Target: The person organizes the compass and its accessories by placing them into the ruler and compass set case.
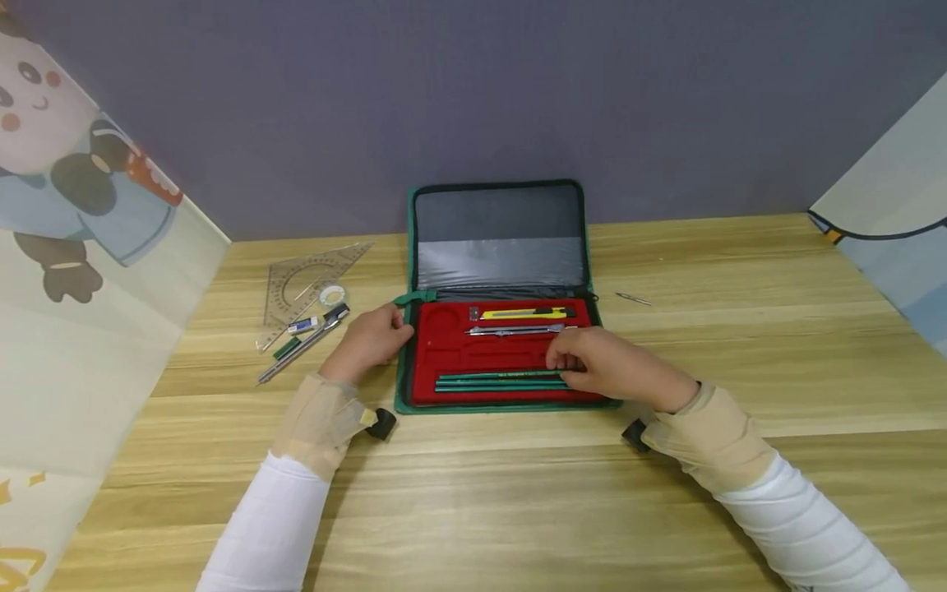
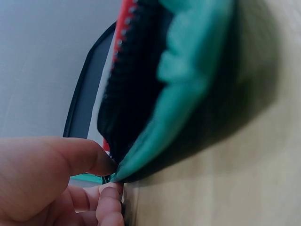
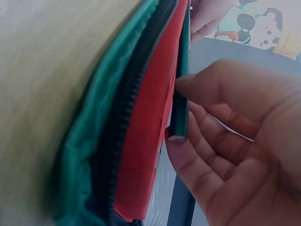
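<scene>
A green zip case (image 1: 403, 395) lies unfolded on the table, its red moulded tray (image 1: 444, 353) facing up. At its left edge, my left hand (image 1: 373, 337) pinches the green fabric border (image 2: 141, 146) between thumb and fingers. Green pencils (image 1: 496, 382) lie along the front of the tray. My right hand (image 1: 599, 366) holds the right end of a green pencil (image 3: 179, 113), thumb on one side and fingertips at its end. Behind the pencils, a yellow utility knife (image 1: 518, 314) and a silver drawing compass (image 1: 503, 331) sit in the tray.
Left of the case lie a clear set square (image 1: 284, 284), a tape roll (image 1: 332, 295), an eraser (image 1: 302, 326), a small green piece (image 1: 286, 349) and a silver compass-like tool (image 1: 299, 352). A small metal piece (image 1: 633, 298) lies to the right. A grey wall (image 1: 666, 123) stands behind.
</scene>
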Available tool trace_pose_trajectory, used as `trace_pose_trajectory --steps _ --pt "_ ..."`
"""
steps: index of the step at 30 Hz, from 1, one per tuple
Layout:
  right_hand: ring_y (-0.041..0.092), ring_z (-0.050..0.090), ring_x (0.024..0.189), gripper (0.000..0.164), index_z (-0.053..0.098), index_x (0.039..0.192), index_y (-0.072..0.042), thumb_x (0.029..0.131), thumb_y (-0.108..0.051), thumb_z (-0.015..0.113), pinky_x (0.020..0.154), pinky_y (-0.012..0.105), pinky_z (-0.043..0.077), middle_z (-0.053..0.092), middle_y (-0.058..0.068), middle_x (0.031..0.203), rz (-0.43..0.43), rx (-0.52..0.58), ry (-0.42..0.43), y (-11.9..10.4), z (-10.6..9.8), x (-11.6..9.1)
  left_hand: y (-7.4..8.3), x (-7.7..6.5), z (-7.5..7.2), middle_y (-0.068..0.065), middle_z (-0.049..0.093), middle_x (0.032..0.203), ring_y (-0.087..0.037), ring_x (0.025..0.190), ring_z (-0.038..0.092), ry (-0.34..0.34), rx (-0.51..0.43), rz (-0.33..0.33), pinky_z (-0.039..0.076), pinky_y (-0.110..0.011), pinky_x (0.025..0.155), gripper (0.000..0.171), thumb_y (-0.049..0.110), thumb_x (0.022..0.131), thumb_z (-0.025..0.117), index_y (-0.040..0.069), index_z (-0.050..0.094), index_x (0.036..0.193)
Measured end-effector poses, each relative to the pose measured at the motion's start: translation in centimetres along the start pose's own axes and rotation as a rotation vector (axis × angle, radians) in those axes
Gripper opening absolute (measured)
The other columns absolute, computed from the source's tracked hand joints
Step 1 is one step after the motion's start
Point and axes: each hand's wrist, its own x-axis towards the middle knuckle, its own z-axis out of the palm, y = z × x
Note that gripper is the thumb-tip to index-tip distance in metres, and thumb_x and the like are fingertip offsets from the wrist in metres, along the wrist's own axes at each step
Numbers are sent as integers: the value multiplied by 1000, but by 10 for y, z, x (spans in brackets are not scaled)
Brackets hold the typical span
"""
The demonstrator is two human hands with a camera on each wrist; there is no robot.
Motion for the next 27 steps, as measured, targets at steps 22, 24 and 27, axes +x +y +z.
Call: trace_pose_trajectory --steps 22,24,27 --pt "11 55 83 16 64 93 -9 80 1 62 71 28 48 61 -1 91 -2 4 -31 0 4 3 0 -1 -1 -5 49 58 -17 51 47 -4 -3 11 40 -31 54 14 21 88 44 6 46 89" --pt "11 55 83 16 64 93 -9 80 1 62 72 28 48 61 -1 91 -2 5 -29 1 4 3 1 -1 -2 -5 49 58 -17 51 47 -2 0 11 40 -32 54 14 21 89 45 6 46 89" --pt "10 55 83 16 64 93 -10 81 1 62 72 28 48 61 -2 91 -3 8 -29 1 4 3 1 -1 -2 -4 49 57 -17 50 47 -1 3 15 40 -32 55 14 20 89 45 6 46 88"
